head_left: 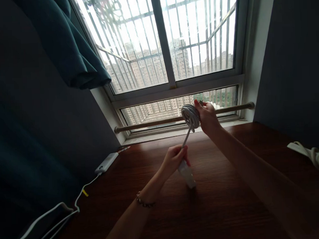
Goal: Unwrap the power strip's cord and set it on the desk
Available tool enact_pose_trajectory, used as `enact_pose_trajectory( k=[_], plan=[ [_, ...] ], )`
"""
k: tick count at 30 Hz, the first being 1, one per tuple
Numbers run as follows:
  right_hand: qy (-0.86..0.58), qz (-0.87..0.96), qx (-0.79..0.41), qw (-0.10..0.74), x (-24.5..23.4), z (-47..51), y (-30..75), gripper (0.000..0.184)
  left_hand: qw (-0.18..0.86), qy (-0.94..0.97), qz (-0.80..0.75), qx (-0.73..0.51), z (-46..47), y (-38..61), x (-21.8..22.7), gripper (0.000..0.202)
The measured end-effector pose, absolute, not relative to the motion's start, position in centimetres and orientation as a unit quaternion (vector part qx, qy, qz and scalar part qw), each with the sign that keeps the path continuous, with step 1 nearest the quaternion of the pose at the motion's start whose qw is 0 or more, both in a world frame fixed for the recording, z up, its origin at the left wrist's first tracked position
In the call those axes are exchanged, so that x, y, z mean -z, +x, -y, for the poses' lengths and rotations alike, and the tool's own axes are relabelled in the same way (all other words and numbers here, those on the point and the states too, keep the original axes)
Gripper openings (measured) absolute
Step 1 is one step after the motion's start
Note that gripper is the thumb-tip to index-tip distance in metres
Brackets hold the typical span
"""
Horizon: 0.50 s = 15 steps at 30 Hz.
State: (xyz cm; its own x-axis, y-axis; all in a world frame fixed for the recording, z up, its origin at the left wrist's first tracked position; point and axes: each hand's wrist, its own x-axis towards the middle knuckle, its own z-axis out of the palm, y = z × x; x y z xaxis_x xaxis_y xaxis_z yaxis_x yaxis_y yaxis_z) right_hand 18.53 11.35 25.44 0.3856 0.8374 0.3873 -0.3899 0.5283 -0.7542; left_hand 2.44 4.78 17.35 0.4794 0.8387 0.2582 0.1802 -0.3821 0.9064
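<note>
A white cable, wound into a coil (190, 115), hangs in front of the window's lower part. My right hand (208, 117) grips the coil's right side, fingers closed; a small dark bit shows by the fingertips, too small to name. From the coil a straight length of cable (186, 137) runs down to my left hand (175, 157), which is wrapped around it. Below that hand a white power strip (187, 174) hangs tilted at the cable's end, over the tabletop or touching it; I cannot tell which. A chain bracelet (145, 201) circles my left wrist.
The dark red-brown wooden tabletop (158, 211) reaches to the window sill. At its left lies another white power strip (106, 163) with a trailing cord. A bundled white cord (313, 157) lies far right. A metal bar (149, 124) crosses the window; a blue curtain (74, 56) hangs upper left.
</note>
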Motion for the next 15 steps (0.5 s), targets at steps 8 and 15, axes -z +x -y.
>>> enact_pose_trajectory(
  k=[8,15],
  plan=[
    [-0.383,0.316,-0.356,0.792,-23.2,-15.6,25.5,0.024,0.174,0.858,-0.423,-0.235,-7.5,-3.4,-20.8,0.042],
    [-0.418,0.294,-0.434,0.742,-16.1,-16.5,28.3,0.022,-0.093,0.866,-0.47,-0.146,-10.7,-5.8,-17.7,0.031]
  ],
)
